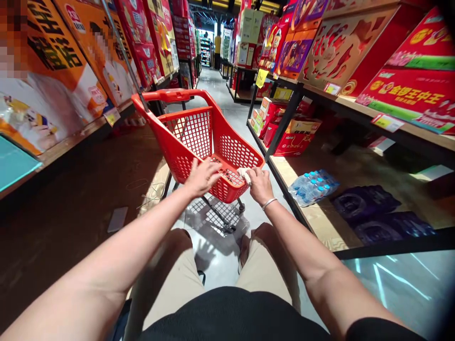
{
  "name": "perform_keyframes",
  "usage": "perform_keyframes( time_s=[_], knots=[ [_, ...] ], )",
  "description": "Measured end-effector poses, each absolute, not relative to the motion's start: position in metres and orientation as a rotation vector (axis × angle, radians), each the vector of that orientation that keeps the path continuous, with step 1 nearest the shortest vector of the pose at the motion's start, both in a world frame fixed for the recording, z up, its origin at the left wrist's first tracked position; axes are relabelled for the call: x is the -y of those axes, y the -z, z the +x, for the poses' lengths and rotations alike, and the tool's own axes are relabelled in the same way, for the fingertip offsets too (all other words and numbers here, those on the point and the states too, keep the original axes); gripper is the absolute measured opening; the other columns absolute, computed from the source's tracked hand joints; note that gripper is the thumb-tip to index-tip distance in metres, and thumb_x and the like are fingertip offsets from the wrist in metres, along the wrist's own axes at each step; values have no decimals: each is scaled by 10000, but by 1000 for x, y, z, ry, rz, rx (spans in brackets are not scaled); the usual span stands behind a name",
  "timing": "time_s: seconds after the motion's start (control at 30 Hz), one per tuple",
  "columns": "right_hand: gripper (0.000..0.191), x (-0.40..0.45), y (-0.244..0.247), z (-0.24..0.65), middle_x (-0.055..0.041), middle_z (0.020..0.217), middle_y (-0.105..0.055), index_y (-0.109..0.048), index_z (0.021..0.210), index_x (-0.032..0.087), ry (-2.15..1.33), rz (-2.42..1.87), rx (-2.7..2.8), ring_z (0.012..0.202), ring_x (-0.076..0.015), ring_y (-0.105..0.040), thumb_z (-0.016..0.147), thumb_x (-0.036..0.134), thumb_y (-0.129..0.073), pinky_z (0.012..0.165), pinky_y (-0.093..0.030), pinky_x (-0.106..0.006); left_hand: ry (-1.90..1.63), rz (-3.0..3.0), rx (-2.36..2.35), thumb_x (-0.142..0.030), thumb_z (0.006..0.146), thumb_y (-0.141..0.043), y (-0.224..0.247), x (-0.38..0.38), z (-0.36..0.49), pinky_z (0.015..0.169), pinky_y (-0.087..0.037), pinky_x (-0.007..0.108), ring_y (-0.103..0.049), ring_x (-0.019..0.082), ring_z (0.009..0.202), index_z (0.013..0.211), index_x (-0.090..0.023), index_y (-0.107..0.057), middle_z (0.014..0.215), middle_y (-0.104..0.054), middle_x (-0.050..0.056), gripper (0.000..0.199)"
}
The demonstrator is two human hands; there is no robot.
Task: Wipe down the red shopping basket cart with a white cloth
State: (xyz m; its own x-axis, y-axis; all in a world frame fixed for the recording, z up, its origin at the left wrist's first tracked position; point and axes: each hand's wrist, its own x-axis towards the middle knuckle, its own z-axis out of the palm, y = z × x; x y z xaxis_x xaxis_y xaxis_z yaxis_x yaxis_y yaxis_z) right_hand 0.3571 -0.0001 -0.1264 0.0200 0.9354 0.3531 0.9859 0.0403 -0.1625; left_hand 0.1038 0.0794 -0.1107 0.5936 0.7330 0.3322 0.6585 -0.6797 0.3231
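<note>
A red plastic shopping cart (231, 192) stands before my knees, its near end towards me and its handle at the far side. My right hand (261, 184), with a bracelet at the wrist, is closed on a crumpled white cloth (243, 174) at the cart's near right rim. Whether it is fabric or paper I cannot tell. Over the near left rim hovers my left hand (204, 177), fingers spread and nothing in them. Whether it touches the rim is unclear. The visible part of the basket holds no goods.
Shelves of orange boxes (64, 61) line the left side, and red gift boxes (408, 94) fill the right shelf. A pack of bottled water (313, 186) lies on the low right shelf. A tiled aisle (213, 85) runs ahead, with a person in yellow (217, 45) far off.
</note>
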Motion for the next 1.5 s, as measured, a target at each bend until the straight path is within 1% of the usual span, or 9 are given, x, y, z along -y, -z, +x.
perform_keyframes(
  time_s=[0.27, 0.4, 0.57, 0.73, 0.93, 1.07, 1.13, 1.3, 1.5],
  knots=[
    [435, 20, 253, 284, -93, 1385, -487, -644, 1308, 281, 40, -1511, 2052, 1201, -245, -460, 916, 129, -534, 1024, -444, -385, -737, 2630, -925, -255, 956, -359, 123, -74, 126, 1316, -139, 517, -499, 262, 1357, 1090, -184, -750, 1136, -653, 85, 419],
    [334, 10, 239, 296, -69, 1274, -577, -713, 1224, 315, 39, -1512, 2175, 1113, -233, -504, 987, 218, -498, 1007, -453, -403, -650, 2641, -998, -354, 987, -378, 113, -82, 110, 1317, -126, 517, -556, 251, 1244, 1031, -189, -743, 1041, -650, 84, 403],
    [352, -13, 184, 320, -127, 1408, -486, -688, 1295, 312, 292, -1596, 1809, 1353, -333, -374, 965, 306, -563, 1129, -380, -523, -683, 2581, -1094, -420, 994, -366, 115, -83, 96, 1307, -160, 521, -454, 274, 1342, 917, -191, -725, 1003, -618, 85, 432],
    [311, -12, 225, 296, -81, 1315, -565, -731, 1191, 326, 109, -1590, 2139, 1260, -269, -444, 973, 219, -537, 1089, -424, -459, -673, 2537, -1097, -464, 1007, -313, 116, -90, 79, 1308, -162, 510, -407, 283, 1399, 849, -176, -704, 1012, -610, 95, 511],
    [284, -6, 236, 303, -78, 1286, -600, -740, 1174, 273, 45, -1516, 2203, 1184, -234, -477, 980, 233, -536, 1036, -442, -397, -578, 2545, -1219, -488, 1000, -331, 105, -91, 59, 1284, -210, 506, -387, 283, 1442, 907, -181, -722, 1023, -657, 93, 506],
    [294, -20, 206, 316, -108, 1383, -528, -728, 1210, 271, 216, -1555, 1949, 1309, -279, -395, 975, 295, -554, 1122, -364, -445, -464, 2600, -1418, -418, 1007, -346, 95, -67, 80, 1246, -135, 632, -580, 299, 1235, 1028, -201, -712, 1059, -702, 83, 426],
    [303, -22, 209, 313, -108, 1375, -528, -729, 1199, 265, 189, -1608, 1938, 1296, -278, -402, 960, 241, -543, 1110, -374, -444, -395, 2637, -1400, -357, 973, -416, 96, -51, 96, 1202, -274, 572, -624, 282, 1146, 1183, -216, -670, 1124, -701, 88, 359],
    [379, -10, 229, 301, -70, 1264, -599, -743, 1134, 259, -45, -1534, 2185, 1116, -234, -498, 875, 88, -525, 991, -450, -351, -390, 2654, -1493, -328, 822, -592, 118, -32, 106, 1087, -388, 503, -513, 369, 1252, 1475, -128, -454, 1351, -555, 193, 696],
    [386, -24, 151, 308, -108, 1430, -505, -646, 1318, 275, 253, -1582, 1901, 1293, -279, -435, 973, 207, -489, 1057, -391, -417, -522, 2650, -1433, -316, 763, -614, 131, -41, 90, 1025, -383, 506, -527, 340, 1166, 1318, -236, -547, 1228, -577, 124, 565]
  ],
)
